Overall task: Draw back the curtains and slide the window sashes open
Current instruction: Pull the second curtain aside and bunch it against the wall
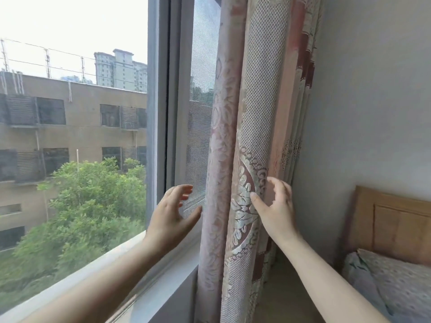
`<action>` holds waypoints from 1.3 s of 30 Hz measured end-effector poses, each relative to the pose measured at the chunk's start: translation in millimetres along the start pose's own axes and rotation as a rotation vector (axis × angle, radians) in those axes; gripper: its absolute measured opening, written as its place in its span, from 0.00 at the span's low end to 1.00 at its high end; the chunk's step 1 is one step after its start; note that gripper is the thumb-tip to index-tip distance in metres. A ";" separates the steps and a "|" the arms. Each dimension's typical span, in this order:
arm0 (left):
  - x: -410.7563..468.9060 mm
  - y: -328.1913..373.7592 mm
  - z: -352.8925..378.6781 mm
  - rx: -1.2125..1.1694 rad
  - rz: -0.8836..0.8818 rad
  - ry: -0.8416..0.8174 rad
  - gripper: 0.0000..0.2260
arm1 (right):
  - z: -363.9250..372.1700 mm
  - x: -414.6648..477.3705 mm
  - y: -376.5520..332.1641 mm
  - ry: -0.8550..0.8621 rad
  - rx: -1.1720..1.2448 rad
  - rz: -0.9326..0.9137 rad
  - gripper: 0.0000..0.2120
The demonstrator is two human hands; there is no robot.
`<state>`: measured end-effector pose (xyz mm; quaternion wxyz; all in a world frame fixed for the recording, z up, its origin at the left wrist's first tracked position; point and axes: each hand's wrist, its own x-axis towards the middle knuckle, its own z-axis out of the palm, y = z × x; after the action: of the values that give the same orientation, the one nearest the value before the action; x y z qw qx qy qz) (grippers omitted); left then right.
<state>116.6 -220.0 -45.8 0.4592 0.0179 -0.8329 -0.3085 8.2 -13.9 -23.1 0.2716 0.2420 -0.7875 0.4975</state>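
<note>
The curtain (254, 136) hangs gathered in thick vertical folds at the right end of the window, against the grey wall (363, 101). Its fabric is pink and beige, with a dotted weave and a pale, raised leaf-and-scroll pattern low on the front fold. The right hand (276, 203) rests on that fold, fingers curled and spread, thumb and fingertips touching the cloth without a clear pinch.

Just left of the curtain stands the window sash (173, 89), its grey upright frame running top to bottom, with a fine mesh screen (200, 113) between frame and curtain. The left hand (173, 209) hovers in front of the screen's lower part, fingers loosely spread and bent; whether it touches the mesh cannot be told.

A pale sill (98, 266) runs below the glass. Outside are a tan building (77, 122), green trees (88, 201) and distant towers. At far right, a wooden headboard (391, 220) and patterned bedding (396, 283) sit near the curtain's foot.
</note>
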 end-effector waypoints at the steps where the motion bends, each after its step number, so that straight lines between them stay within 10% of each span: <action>1: 6.1 -7.1 6.2 -0.014 -0.003 -0.007 0.19 | 5.3 5.2 1.7 0.009 0.001 0.017 0.29; 10: 41.0 -45.6 62.6 -0.083 -0.105 -0.193 0.42 | 38.6 67.8 20.9 -0.013 0.098 0.083 0.41; 15: 63.1 -47.7 91.4 -0.084 -0.114 -0.197 0.47 | 43.9 106.0 45.5 0.042 0.139 -0.006 0.10; 18: 81.5 -44.1 109.3 -0.091 -0.118 -0.148 0.51 | 43.2 125.1 67.9 0.033 0.140 -0.021 0.18; 27: 157.5 7.9 165.6 -0.216 -0.041 0.052 0.42 | 34.4 149.1 142.2 0.045 0.087 -0.053 0.24; 35: 216.3 40.5 229.8 -0.286 -0.070 -0.040 0.43 | 35.0 162.5 178.6 0.038 0.080 -0.056 0.06; 39: 248.4 31.9 248.2 -0.209 -0.196 -0.118 0.27 | 47.3 156.9 196.3 -0.009 0.269 -0.020 0.09</action>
<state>-211.3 -148.5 62.1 0.3766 0.0332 -0.8160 -0.4372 -243.9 1.5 -63.2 0.2380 0.2861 -0.7125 0.5948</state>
